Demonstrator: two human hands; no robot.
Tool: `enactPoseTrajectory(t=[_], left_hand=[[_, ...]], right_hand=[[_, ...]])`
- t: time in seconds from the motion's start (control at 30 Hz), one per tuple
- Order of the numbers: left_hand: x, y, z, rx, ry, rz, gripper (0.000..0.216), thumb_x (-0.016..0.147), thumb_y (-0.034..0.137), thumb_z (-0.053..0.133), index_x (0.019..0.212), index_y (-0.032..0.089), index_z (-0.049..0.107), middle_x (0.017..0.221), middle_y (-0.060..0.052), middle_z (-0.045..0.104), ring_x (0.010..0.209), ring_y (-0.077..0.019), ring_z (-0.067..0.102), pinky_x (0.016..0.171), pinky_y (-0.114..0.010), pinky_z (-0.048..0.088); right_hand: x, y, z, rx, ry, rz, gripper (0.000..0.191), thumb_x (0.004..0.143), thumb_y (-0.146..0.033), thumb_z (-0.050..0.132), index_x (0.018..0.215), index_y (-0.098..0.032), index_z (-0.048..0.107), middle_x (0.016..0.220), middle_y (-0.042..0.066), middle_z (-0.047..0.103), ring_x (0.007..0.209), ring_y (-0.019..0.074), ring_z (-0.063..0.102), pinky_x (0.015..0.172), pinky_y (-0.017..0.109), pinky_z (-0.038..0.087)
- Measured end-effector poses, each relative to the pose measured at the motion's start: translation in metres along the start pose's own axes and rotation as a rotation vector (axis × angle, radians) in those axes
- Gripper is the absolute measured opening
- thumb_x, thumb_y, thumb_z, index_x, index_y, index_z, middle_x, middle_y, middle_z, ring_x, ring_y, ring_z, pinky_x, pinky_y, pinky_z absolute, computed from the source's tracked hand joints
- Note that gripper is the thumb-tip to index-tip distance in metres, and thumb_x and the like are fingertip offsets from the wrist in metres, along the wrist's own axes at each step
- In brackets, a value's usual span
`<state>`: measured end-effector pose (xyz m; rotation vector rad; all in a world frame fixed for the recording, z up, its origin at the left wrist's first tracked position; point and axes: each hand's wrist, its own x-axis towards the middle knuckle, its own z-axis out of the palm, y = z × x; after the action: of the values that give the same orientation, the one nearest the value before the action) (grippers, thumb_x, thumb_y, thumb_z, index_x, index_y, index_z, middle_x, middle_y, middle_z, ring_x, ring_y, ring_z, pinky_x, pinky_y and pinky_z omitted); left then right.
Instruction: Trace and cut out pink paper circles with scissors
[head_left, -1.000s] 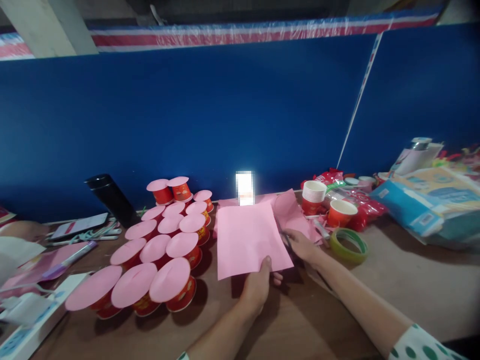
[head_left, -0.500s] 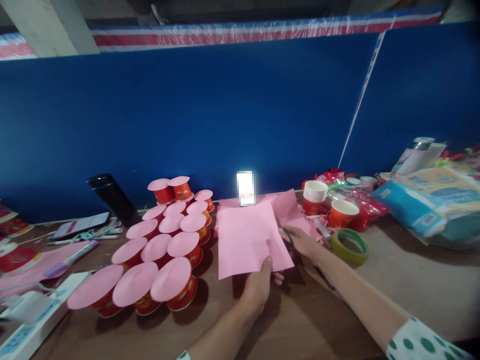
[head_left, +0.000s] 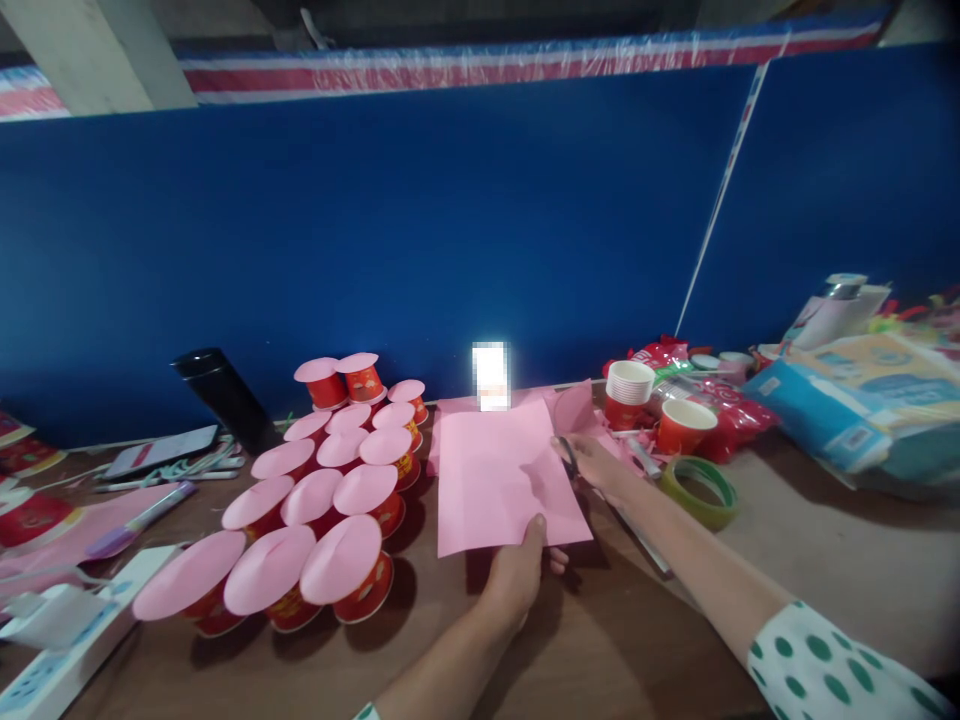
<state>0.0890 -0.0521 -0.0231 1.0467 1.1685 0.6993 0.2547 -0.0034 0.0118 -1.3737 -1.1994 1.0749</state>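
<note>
A pink sheet of paper [head_left: 487, 490] is held up above the table, its lower edge pinched by my left hand [head_left: 517, 575] with the thumb on top and the fingers beneath. My right hand [head_left: 592, 465] is closed around the dark handles of scissors [head_left: 568, 458] at the sheet's right edge. The blades are hidden from view. More pink paper [head_left: 581, 405] lies behind the sheet. To the left stand rows of red paper cups [head_left: 364, 590] with pink paper discs [head_left: 341, 560] on top.
Right of my right hand are a green tape roll [head_left: 699, 492], a red paper cup [head_left: 684, 428] and a cup stack [head_left: 628, 390]. A blue package [head_left: 817, 420] lies farther right. A power strip [head_left: 90, 630], black bottle [head_left: 225, 400] and marker [head_left: 142, 520] are left. A blue partition [head_left: 450, 220] rises behind.
My right hand has moved slightly up and left along the sheet's right edge with the scissors. My left hand keeps its grip, and the sheet's lower right corner has shifted slightly.
</note>
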Motion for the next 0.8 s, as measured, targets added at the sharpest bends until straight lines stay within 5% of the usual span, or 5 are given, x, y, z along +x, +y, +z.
enactPoseTrajectory(t=[0.43, 0.8], left_hand=[[0.003, -0.007, -0.002, 0.08, -0.014, -0.014, 0.054, 0.074, 0.058, 0.042, 0.054, 0.013, 0.063, 0.053, -0.007, 0.062, 0.057, -0.0164, 0.056, 0.071, -0.03, 0.043], [0.001, 0.0, 0.0, -0.021, 0.009, -0.009, 0.044, 0.076, 0.051, 0.046, 0.061, 0.012, 0.062, 0.057, -0.006, 0.064, 0.053, -0.0147, 0.056, 0.067, -0.028, 0.045]], right_hand=[[0.013, 0.013, -0.001, -0.05, 0.082, -0.147, 0.033, 0.068, -0.048, 0.057, 0.063, -0.017, 0.048, 0.053, -0.006, 0.036, 0.049, 0.0079, 0.031, 0.045, 0.021, 0.025], [-0.013, -0.006, 0.007, -0.041, 0.103, 0.032, 0.037, 0.062, -0.053, 0.06, 0.063, -0.017, 0.05, 0.049, -0.006, 0.04, 0.044, 0.0078, 0.034, 0.041, 0.021, 0.027]])
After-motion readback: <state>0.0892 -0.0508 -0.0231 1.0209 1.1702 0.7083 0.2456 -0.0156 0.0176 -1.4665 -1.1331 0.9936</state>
